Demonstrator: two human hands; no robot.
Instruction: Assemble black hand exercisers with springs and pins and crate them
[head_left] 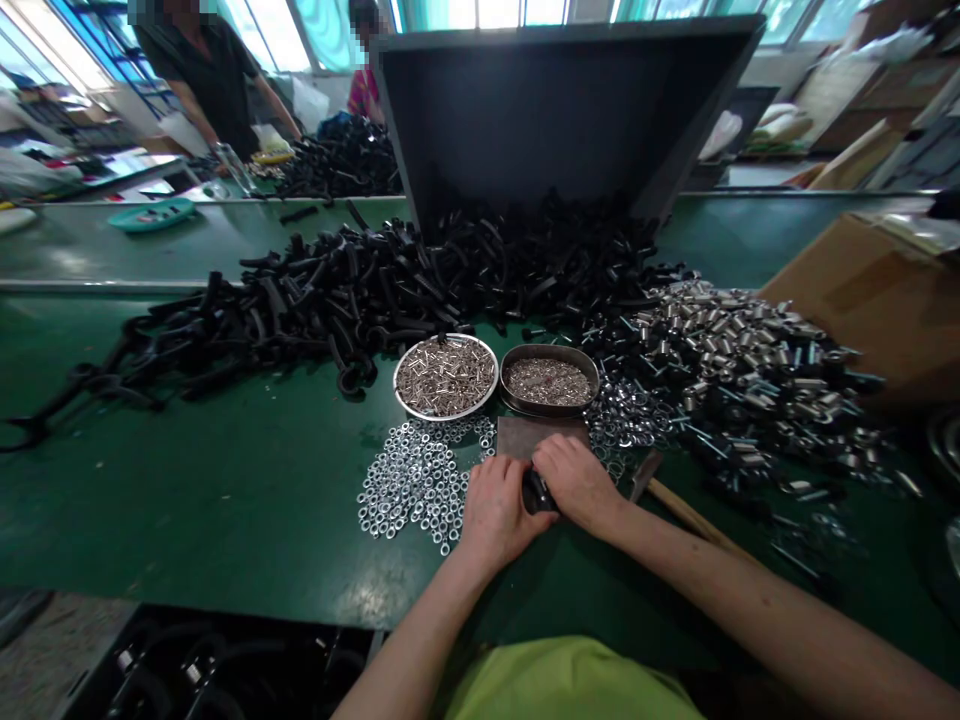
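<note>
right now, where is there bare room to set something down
Widest: the green tabletop left of the silvery metal rings, nearer than the curved black pieces. Smaller: between the bare forearms, beyond the lime-green shirt. Crowded: the right side, with the wooden-handled hammer and silvery metal cylinders.

No text, label, brand, number or sign can be read anywhere here.

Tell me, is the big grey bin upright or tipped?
Tipped. The grey bin has its open mouth facing the camera, with black parts spread from it across the green table.
</note>
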